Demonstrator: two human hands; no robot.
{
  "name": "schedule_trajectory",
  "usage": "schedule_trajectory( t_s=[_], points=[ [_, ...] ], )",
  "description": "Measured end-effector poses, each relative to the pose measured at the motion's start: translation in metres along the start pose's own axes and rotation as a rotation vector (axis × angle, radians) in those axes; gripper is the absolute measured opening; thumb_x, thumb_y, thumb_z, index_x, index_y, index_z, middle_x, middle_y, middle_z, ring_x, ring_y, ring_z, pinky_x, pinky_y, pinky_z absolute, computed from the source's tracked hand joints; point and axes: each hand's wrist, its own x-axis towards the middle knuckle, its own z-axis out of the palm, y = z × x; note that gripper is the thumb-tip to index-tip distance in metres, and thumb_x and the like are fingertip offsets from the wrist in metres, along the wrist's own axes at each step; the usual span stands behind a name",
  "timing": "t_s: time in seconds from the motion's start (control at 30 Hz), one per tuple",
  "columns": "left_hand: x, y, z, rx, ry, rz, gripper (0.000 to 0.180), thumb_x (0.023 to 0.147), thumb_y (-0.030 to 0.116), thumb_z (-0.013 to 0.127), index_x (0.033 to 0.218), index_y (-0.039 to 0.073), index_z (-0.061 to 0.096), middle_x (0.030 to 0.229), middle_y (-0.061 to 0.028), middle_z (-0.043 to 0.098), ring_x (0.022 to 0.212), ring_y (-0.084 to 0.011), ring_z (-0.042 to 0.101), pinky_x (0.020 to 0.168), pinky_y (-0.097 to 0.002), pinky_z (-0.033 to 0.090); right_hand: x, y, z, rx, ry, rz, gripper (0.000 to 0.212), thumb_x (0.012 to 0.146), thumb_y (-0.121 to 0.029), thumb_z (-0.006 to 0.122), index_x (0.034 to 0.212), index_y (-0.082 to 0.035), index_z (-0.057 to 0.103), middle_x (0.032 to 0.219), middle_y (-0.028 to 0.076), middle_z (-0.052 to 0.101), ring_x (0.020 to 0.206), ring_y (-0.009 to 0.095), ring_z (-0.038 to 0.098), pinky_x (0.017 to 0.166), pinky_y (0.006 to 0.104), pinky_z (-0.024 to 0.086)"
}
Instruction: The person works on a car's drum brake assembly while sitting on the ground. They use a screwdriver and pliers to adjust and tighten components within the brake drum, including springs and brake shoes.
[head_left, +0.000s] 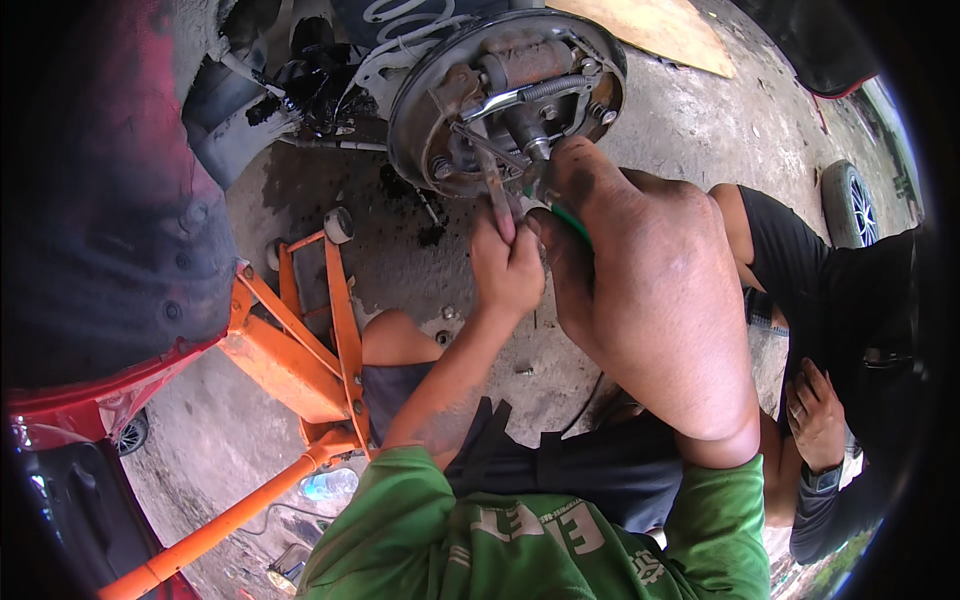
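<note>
A rusty drum brake assembly (pixel 535 65) sits above and ahead of me, with springs and a central spindle (pixel 527 135) exposed. At its lower edge my left hand (pixel 510 265) is closed around the end of a narrow, rusty metal bar (pixel 490 178). Right beside it, my right hand (pixel 585 200), smudged with dark grease, is closed on a green-handled tool (pixel 572 221). That tool is mostly hidden by the fingers, so its kind is unclear. Its far end lies close below the spindle.
An orange floor jack (pixel 290 365) stands at left beside the red car body (pixel 110 385). A white coil spring (pixel 405 20) hangs behind the brake. At right a person in black (pixel 850 300) crouches close to my arm; a wheel (pixel 848 205) lies beyond. Small metal parts (pixel 445 325) dot the concrete.
</note>
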Motion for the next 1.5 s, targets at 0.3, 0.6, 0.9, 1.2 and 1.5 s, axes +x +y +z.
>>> schedule_trajectory(
  t_s=[0.3,0.6,0.9,1.2,1.5],
  points=[
    [0.003,0.014,-0.004,0.353,-0.107,0.206,0.014,0.088,0.004,0.059,0.100,-0.001,0.055,0.082,-0.0167,0.059,0.074,-0.0350,0.062,0.071,-0.0429,0.049,0.008,0.019,-0.004,0.120,0.096,-0.097,0.026,0.081,-0.008,0.072,0.106,-0.002,0.063,0.070,0.021,0.064,0.073,0.044,0.066,0.063,0.0495,0.050],
    [0.005,0.004,0.004,0.195,-0.025,0.209,0.015,0.087,0.003,0.055,0.101,-0.003,0.053,0.081,-0.0191,0.059,0.071,-0.0387,0.060,0.069,-0.0426,0.049,0.006,0.015,-0.002,0.111,0.068,-0.070,0.029,0.082,-0.008,0.071,0.108,0.000,0.063,0.070,0.022,0.062,0.072,0.045,0.065,0.063,0.0492,0.050],
    [-0.004,-0.005,-0.015,0.300,-0.047,0.176,0.015,0.086,0.002,0.059,0.100,0.000,0.052,0.080,-0.0145,0.054,0.071,-0.0315,0.056,0.070,-0.0429,0.047,0.000,0.022,0.002,0.204,0.085,-0.058,0.034,0.082,-0.006,0.074,0.113,0.001,0.063,0.073,0.021,0.065,0.071,0.042,0.066,0.064,0.0446,0.052],
    [-0.087,-0.083,-0.075,0.840,-0.504,-0.496,0.024,0.091,0.016,0.060,0.107,-0.002,0.058,0.102,-0.0270,0.068,0.091,-0.0468,0.067,0.083,-0.0531,0.052,-0.003,0.023,0.007,0.017,0.175,-0.183,0.027,0.079,-0.006,0.074,0.106,-0.005,0.067,0.082,0.017,0.069,0.069,0.035,0.069,0.061,0.0412,0.055],
    [-0.140,-0.185,-0.062,1.064,-1.027,-0.801,0.038,0.097,0.028,0.059,0.123,0.001,0.067,0.129,-0.0260,0.065,0.120,-0.0432,0.062,0.102,-0.0490,0.051,-0.008,0.008,0.015,-0.094,0.188,-0.184,0.018,0.079,-0.015,0.069,0.095,-0.008,0.066,0.073,0.014,0.065,0.062,0.030,0.070,0.049,0.0424,0.055]
  ],
)
